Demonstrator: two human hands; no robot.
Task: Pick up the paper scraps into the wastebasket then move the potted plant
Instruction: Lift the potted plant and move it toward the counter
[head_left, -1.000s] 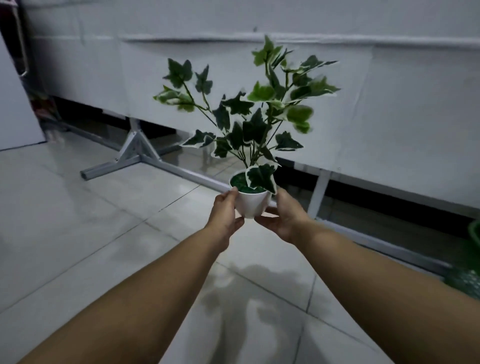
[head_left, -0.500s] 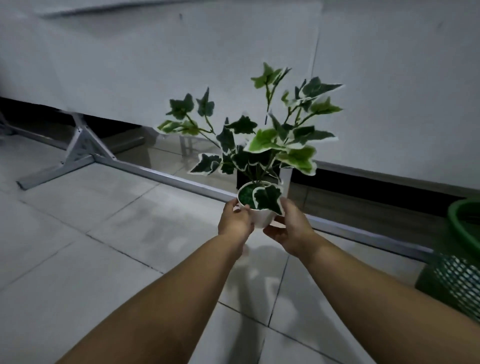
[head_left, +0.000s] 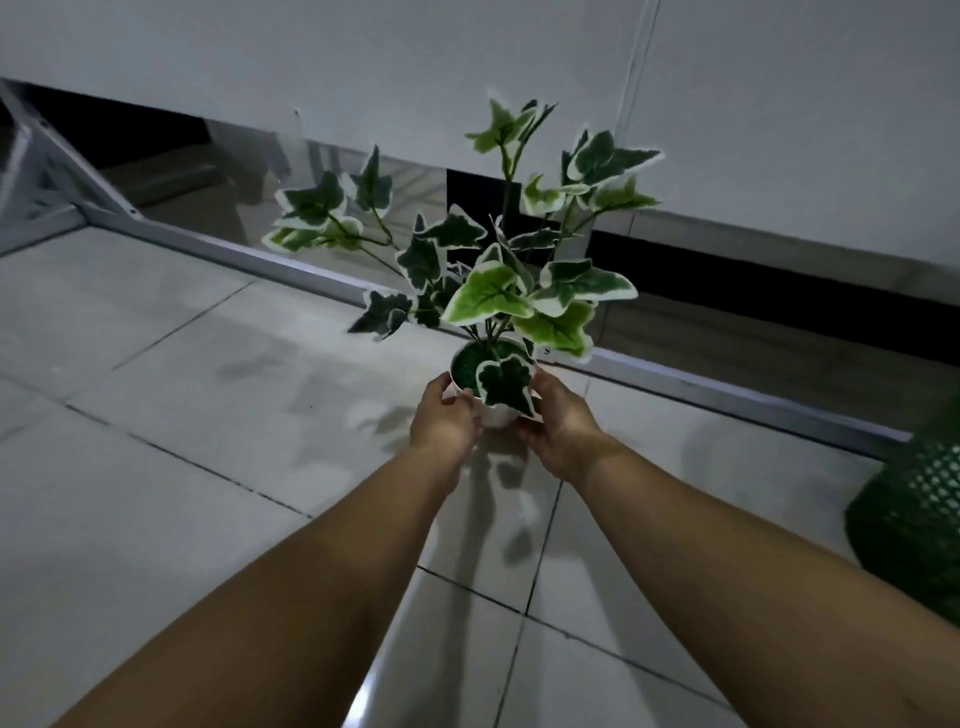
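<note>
Two bare forearms are seen reaching forward from the bottom edge; the left hand (head_left: 445, 422) and right hand (head_left: 560, 418) are curled closed around opposite sides of one small white pot, which is gripped between them; one potted plant (head_left: 493, 291) is thus held upright above the tiled floor (head_left: 156, 467), whether touching it cannot be told; several variegated green-and-white leaves are borne on thin stems; one leaf is draped over the pot's near rim; one green mesh wastebasket (head_left: 914, 525) is noted at the right edge, well apart from the plant; one metal floor rail (head_left: 291, 262) is seen behind, below a grey panel (head_left: 363, 62).
</note>
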